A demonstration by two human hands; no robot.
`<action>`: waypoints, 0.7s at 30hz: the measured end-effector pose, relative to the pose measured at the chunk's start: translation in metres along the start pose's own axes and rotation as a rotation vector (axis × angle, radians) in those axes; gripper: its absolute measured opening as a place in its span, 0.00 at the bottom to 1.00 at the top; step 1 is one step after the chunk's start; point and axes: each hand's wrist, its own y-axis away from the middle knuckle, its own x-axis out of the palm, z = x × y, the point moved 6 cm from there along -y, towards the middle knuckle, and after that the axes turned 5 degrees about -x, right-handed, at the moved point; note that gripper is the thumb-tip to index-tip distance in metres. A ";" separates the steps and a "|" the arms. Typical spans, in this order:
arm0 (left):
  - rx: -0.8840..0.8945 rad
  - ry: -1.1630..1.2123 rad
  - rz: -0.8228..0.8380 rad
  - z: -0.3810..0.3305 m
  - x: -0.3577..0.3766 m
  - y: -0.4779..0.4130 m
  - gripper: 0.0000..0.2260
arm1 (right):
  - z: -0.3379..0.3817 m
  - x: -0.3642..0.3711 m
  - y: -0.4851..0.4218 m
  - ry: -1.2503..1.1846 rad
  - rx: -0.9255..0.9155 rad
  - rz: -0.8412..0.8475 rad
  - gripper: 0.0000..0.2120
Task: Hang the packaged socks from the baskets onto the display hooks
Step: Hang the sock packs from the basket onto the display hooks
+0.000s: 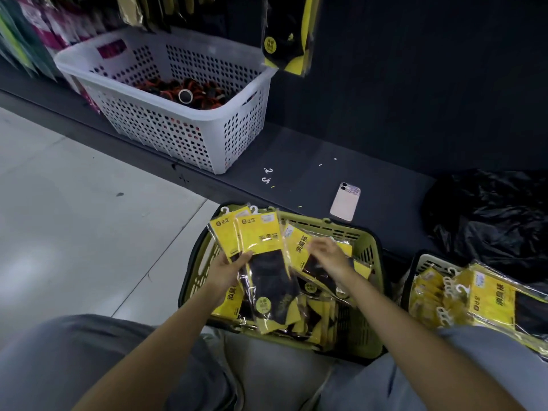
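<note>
Two knees in grey trousers frame the near side of the green basket, which sits on the floor between them. Over this basket the left hand clamps a fan of yellow-and-black sock packs, thumb on top, their white hanger hooks pointing away from the person. Just right of the fan, the right hand lies on another pack with fingers bent down; whether they pinch it or only touch it cannot be told. More packs lie loose inside the green basket beneath both hands. Right of the green basket stands a second basket, heaped with more of the same packs. Beyond the green basket, on the dark shelf base, a phone lies face down, with small white hooks to its left and a crumpled black bag to its right. Farther back and left of the green basket is a white perforated basket, and above it one sock pack hangs on the display.
</note>
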 end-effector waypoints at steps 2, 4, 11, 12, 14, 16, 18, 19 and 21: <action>0.037 0.012 -0.069 -0.005 -0.010 -0.003 0.04 | -0.010 -0.030 -0.010 0.204 -0.008 -0.123 0.24; 0.063 0.007 -0.120 -0.008 -0.017 -0.005 0.06 | -0.026 -0.037 -0.012 0.352 0.015 -0.082 0.32; 0.178 -0.038 -0.215 -0.040 -0.025 0.000 0.05 | -0.020 -0.019 -0.015 0.525 -0.077 -0.041 0.08; 0.211 -0.054 -0.215 -0.050 -0.025 0.002 0.04 | -0.015 -0.016 -0.014 0.489 -0.084 -0.018 0.12; 0.256 -0.062 -0.218 -0.072 -0.026 0.006 0.06 | -0.007 -0.009 -0.008 0.387 -0.083 0.036 0.16; 0.295 -0.067 -0.235 -0.095 -0.030 0.011 0.09 | -0.002 -0.008 -0.002 0.299 -0.079 0.053 0.16; 0.349 -0.060 -0.246 -0.121 -0.036 0.016 0.10 | 0.008 -0.016 0.002 0.205 -0.065 -0.007 0.08; 0.374 -0.057 -0.251 -0.135 -0.040 0.019 0.10 | 0.016 -0.021 0.004 0.129 -0.074 -0.041 0.03; 0.417 -0.059 -0.259 -0.162 -0.048 0.023 0.09 | 0.041 -0.031 0.004 0.019 -0.127 -0.099 0.06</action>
